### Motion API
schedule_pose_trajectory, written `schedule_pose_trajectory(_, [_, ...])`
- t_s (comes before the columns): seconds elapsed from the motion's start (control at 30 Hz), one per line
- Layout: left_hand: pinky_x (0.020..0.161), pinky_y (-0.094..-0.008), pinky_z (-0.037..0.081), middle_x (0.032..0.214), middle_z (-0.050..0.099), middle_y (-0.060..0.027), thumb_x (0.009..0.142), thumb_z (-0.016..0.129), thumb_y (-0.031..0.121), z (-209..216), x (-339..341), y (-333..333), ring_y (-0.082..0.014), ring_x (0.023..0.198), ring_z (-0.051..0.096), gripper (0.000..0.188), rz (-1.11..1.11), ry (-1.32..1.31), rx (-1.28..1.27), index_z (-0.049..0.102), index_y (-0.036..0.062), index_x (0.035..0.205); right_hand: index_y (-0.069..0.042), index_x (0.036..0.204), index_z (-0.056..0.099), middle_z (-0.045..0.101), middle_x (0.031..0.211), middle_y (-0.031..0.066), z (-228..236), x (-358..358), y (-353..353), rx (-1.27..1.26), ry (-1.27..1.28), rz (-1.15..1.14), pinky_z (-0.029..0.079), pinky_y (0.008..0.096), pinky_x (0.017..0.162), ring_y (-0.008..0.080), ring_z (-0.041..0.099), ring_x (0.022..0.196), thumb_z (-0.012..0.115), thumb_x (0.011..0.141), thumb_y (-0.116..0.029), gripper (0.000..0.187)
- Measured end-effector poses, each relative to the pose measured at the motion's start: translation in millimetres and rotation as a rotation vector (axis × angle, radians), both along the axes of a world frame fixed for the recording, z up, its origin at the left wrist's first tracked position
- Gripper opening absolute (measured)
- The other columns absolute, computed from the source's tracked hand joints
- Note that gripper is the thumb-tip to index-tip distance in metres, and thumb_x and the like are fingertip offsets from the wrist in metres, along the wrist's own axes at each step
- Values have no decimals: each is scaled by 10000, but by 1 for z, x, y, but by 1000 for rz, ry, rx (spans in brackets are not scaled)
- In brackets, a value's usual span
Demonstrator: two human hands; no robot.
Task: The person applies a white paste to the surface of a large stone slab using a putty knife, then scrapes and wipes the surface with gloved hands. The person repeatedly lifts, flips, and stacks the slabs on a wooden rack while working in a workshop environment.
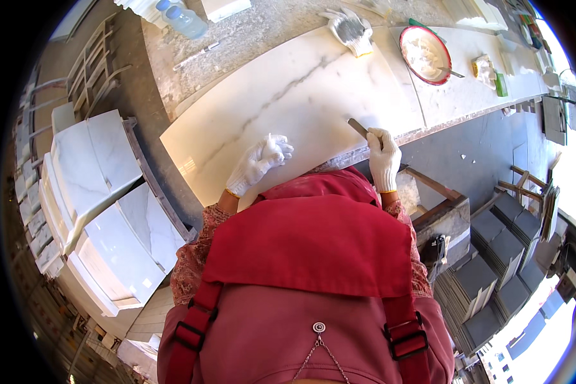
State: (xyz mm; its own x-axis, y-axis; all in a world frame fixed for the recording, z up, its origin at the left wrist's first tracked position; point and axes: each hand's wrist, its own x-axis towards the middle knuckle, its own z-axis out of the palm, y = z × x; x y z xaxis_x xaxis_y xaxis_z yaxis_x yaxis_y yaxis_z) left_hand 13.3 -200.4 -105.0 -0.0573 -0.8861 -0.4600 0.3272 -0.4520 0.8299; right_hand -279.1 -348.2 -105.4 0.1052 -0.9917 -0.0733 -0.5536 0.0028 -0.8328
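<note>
A white marble slab (313, 109) with grey veins lies flat on the workbench in front of me. My right hand (384, 160), in a white knitted glove, is closed round a putty knife (358, 128) near the slab's front edge. Its flat metal blade points up and left, over the slab. Also gloved, my left hand (262, 163) rests at the slab's near left part, fingers loosely bent and apart, with no tool seen in it. A red-rimmed bowl (425, 55) of pale paste, with a spatula (451, 72) in it, stands at the far right.
Spare work gloves (350, 31) lie beyond the slab. Water bottles (184, 21) stand far left on the dusty bench. A small green object (501, 85) sits right of the bowl. Stacked white slabs (96, 166) fill the left; dark grey tiles (493, 256) stand at the right.
</note>
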Motion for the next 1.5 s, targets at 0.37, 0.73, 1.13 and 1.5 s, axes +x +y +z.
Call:
schedule_pose_trajectory(0.37, [991, -372, 511, 1315, 587, -178, 1008, 553, 110, 4, -11, -7, -253, 1194, 597, 443, 370, -150, -90, 413, -9, 1411, -114, 981, 701, 702, 882, 109, 11, 6, -7, -416, 276, 182, 528, 364, 731, 296, 674, 811, 681, 878, -166, 117])
schedule_pose_trajectory(0.73, [776, -311, 562, 1030, 745, -51, 775, 797, 118, 10, -54, -69, -208, 905, 707, 430, 229, -1116, -495, 680, 95, 1189, -117, 962, 660, 697, 892, 107, 10, 44, -23, 178, 482, 110, 488, 414, 777, 294, 667, 848, 655, 886, -320, 217])
schedule_pose_trajectory(1.13, [669, -334, 497, 975, 707, 86, 756, 774, 223, 3, -75, -99, -167, 811, 649, 350, -82, -1568, -620, 699, 235, 1098, -11, 942, 648, 604, 736, 30, -14, 1, -33, 214, -122, -66, 446, 277, 633, 106, 526, 676, 665, 917, -145, 138])
schedule_pose_trajectory(1.5, [595, -356, 445, 819, 653, 76, 839, 663, 275, 6, -83, -105, -168, 719, 601, 107, -157, -1658, -549, 665, 271, 945, -79, 978, 596, 532, 714, -31, -19, -74, 19, 396, -457, -454, 327, 190, 516, 34, 418, 584, 613, 989, -194, 117])
